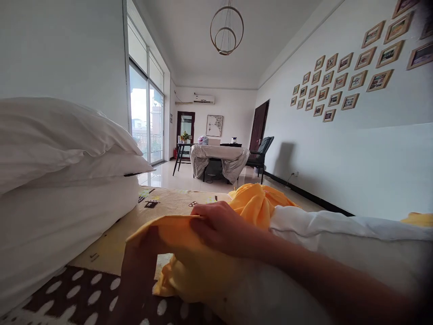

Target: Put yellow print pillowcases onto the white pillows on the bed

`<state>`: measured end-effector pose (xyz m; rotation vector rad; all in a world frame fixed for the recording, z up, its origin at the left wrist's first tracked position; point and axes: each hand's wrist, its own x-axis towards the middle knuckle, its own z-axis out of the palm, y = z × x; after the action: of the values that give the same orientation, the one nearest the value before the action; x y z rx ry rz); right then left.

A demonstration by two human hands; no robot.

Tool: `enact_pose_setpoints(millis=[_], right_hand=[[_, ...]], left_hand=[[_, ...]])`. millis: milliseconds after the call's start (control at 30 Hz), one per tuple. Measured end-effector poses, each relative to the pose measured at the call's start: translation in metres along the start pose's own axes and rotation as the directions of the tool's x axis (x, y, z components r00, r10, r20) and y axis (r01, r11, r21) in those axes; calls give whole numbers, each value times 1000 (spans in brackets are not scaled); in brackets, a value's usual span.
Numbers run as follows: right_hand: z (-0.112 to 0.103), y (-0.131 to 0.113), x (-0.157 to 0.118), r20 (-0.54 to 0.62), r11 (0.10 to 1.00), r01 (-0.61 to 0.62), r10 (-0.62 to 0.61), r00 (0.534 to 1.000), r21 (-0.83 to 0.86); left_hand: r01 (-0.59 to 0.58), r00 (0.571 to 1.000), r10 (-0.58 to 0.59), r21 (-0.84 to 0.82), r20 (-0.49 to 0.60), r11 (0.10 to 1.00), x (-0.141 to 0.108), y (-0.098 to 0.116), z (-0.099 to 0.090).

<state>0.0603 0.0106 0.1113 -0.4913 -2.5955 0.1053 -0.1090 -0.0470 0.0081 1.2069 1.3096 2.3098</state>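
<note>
Yellow cloth [203,271] hangs in the lower middle, partly around a white pillow [338,225] that reaches to the right edge. My right hand [216,223] pinches the cloth's upper edge between thumb and fingers. My left forearm rises at the lower left, and my left hand [149,243] is beneath the cloth's left part, its fingers hidden by the fabric. More of the yellow cloth lies bunched behind my right hand.
White pillows [61,153] are stacked at the left. Below lies a patterned blanket [111,248] with brown, white-dotted parts. Farther off stand a covered table [219,153], a black chair [262,153] and a plant [184,136]. Framed pictures hang on the right wall.
</note>
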Motion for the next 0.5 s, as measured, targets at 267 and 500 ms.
enact_pose_setpoints(millis=[267, 500], right_hand=[[7, 26, 12, -342, 988, -64, 109, 933, 141], [11, 23, 5, -289, 982, 41, 14, 957, 186]], left_hand=[[-623, 683, 730, 553, 39, 553, -23, 12, -3], [-500, 842, 520, 571, 143, 652, -20, -9, 24]])
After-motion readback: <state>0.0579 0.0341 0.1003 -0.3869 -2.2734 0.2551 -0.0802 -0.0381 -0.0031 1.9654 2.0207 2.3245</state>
